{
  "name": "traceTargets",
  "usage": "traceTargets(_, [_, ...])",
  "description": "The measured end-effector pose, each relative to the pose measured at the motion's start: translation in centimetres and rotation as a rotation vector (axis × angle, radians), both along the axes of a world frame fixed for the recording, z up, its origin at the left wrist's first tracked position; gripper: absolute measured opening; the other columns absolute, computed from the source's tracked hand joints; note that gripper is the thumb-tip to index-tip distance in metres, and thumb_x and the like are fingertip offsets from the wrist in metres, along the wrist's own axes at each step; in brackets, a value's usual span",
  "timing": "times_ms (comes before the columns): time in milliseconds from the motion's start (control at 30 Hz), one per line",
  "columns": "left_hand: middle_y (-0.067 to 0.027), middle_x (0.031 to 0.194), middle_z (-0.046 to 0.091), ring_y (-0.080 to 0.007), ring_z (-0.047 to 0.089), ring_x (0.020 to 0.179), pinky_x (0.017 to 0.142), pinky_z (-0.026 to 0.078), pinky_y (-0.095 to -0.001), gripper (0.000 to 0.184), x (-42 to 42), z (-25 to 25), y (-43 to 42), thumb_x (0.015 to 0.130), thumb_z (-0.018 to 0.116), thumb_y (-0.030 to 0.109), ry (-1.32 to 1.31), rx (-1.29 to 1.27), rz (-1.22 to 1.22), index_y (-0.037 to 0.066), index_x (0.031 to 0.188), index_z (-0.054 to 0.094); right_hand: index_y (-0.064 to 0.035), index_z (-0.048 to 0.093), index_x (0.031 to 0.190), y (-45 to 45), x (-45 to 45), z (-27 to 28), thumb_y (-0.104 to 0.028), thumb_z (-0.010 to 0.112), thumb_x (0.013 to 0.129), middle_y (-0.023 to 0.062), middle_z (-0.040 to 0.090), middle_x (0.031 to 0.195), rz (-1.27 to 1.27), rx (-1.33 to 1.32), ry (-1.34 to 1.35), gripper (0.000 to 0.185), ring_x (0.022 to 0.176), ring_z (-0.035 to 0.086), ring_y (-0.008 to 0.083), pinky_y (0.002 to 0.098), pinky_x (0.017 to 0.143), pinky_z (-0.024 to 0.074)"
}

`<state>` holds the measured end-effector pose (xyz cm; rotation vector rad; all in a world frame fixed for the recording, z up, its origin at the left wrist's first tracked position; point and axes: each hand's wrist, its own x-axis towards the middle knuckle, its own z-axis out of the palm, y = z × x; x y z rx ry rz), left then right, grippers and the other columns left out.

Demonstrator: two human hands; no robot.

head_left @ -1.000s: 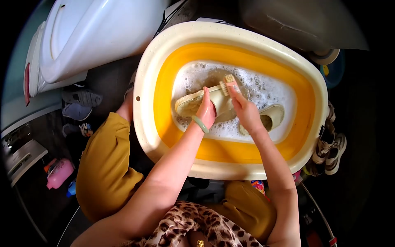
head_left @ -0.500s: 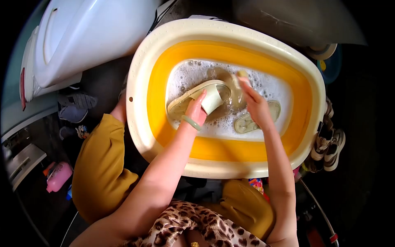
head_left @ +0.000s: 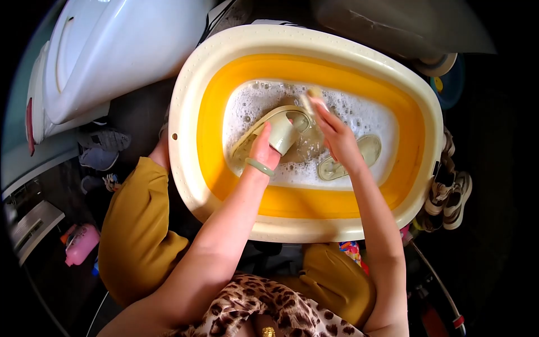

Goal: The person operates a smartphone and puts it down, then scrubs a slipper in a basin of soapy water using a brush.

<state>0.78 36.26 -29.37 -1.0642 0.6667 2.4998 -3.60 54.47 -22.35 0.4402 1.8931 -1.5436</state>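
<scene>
My left hand [head_left: 265, 150], with a pale green bangle [head_left: 260, 167] at its wrist, is closed round the strap of a pale green slipper [head_left: 282, 132]. The slipper lies tilted in soapy water, its sole partly under. Just above and to the right, my right hand [head_left: 338, 136] grips a pale brush [head_left: 307, 102], smeared by motion; its far end looks yellowish. A second slipper [head_left: 368, 150] rests in the suds to the right, partly hidden behind my right hand. Both slippers are inside a cream and yellow basin [head_left: 233, 216].
A large white tub-like object [head_left: 123, 50] stands at upper left. Several shoes [head_left: 457, 201] sit right of the basin, and grey shoes [head_left: 101, 149] lie at the left. A pink bottle [head_left: 81, 244] is at lower left.
My right hand has moved left with the brush, closer to the held slipper. My left hand has turned the slipper slightly, so its strap faces more upward right.
</scene>
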Motion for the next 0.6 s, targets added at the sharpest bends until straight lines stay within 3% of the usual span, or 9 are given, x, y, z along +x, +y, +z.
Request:
traceTargets(33, [-0.0132, 0.127, 0.051, -0.0254, 0.05, 0.115, 0.101, 0.038, -0.0398, 0.044, 0.1, -0.1, 0.0, 0.096, 0.043, 0.033, 0.0, -0.005, -0.009, 0.002, 0.127, 0.043, -0.0173, 0.054, 0.127, -1.1, -0.5, -0.6, -0.02, 0.05, 0.093, -0.0025, 0.063, 0.088, -0.009, -0.005, 0.0, 0.034, 0.053, 0.041, 0.005, 0.0204, 0.048, 0.0374])
traceTargets(100, [-0.013, 0.128, 0.05, -0.0247, 0.049, 0.117, 0.101, 0.038, -0.0398, 0.044, -0.2, -0.4, -0.2, 0.097, 0.041, 0.033, -0.037, 0.021, 0.022, 0.002, 0.128, 0.043, -0.0154, 0.052, 0.129, -2.9, -1.3, -2.4, -0.019, 0.049, 0.093, -0.0022, 0.065, 0.098, 0.21, 0.081, 0.154, 0.036, 0.061, 0.05, 0.01, 0.0236, 0.059, 0.0449])
traceTargets(167, [-0.0129, 0.128, 0.05, -0.0248, 0.049, 0.117, 0.101, 0.038, -0.0398, 0.044, -0.5, -0.7, -0.2, 0.097, 0.04, 0.033, -0.049, 0.007, 0.044, 0.002, 0.128, 0.043, -0.0132, 0.05, 0.13, -1.8, 0.3, -5.7, -0.018, 0.048, 0.094, -0.0023, 0.064, 0.104, 0.175, 0.108, 0.177, 0.037, 0.066, 0.053, 0.0121, 0.0249, 0.065, 0.0459])
traceTargets(300, [-0.014, 0.127, 0.05, -0.0255, 0.049, 0.117, 0.102, 0.038, -0.0401, 0.045, -0.8, -0.3, -0.5, 0.098, 0.035, 0.034, -0.108, -0.055, 0.09, 0.001, 0.128, 0.042, -0.0088, 0.05, 0.13, 2.7, 4.7, -4.2, -0.013, 0.048, 0.094, -0.003, 0.06, 0.112, 0.014, 0.021, -0.017, 0.036, 0.059, 0.045, 0.0064, 0.021, 0.055, 0.041])
traceTargets(367, [-0.0151, 0.129, 0.049, -0.0258, 0.048, 0.117, 0.102, 0.037, -0.0397, 0.046, -0.9, -0.3, -0.4, 0.098, 0.035, 0.034, -0.087, -0.032, 0.063, 0.0, 0.129, 0.041, -0.0121, 0.051, 0.13, 2.9, 4.7, -3.0, -0.013, 0.048, 0.094, -0.0037, 0.059, 0.109, -0.08, 0.021, -0.092, 0.036, 0.051, 0.031, 0.0004, 0.0161, 0.044, 0.0271])
traceTargets(400, [-0.0151, 0.129, 0.049, -0.0258, 0.048, 0.117, 0.102, 0.037, -0.0397, 0.046, -0.9, -0.3, -0.2, 0.098, 0.035, 0.034, -0.078, -0.032, 0.057, 0.0, 0.129, 0.041, -0.0121, 0.051, 0.13, 2.3, 3.2, -2.1, -0.013, 0.048, 0.094, -0.0037, 0.059, 0.109, -0.086, 0.02, -0.084, 0.036, 0.051, 0.031, 0.0004, 0.0161, 0.044, 0.0271])
traceTargets(467, [-0.0144, 0.129, 0.049, -0.0262, 0.047, 0.118, 0.102, 0.037, -0.0401, 0.046, 0.0, 0.1, -0.1, 0.099, 0.034, 0.033, 0.01, 0.008, -0.004, 0.001, 0.131, 0.039, -0.0171, 0.048, 0.132, 0.5, 0.7, -1.0, -0.016, 0.047, 0.095, -0.0085, 0.051, 0.069, -0.088, -0.124, 0.048, 0.038, 0.045, 0.03, 0.0027, 0.0177, 0.039, 0.0262])
traceTargets(600, [-0.0126, 0.129, 0.05, -0.0257, 0.046, 0.119, 0.103, 0.035, -0.0406, 0.046, -0.2, 0.3, -0.3, 0.098, 0.035, 0.034, -0.054, 0.044, 0.028, 0.002, 0.13, 0.04, -0.0151, 0.048, 0.132, -2.6, 0.2, -2.4, -0.012, 0.047, 0.094, -0.0085, 0.051, 0.077, 0.18, 0.042, 0.271, 0.038, 0.057, 0.033, 0.0023, 0.0174, 0.049, 0.0287])
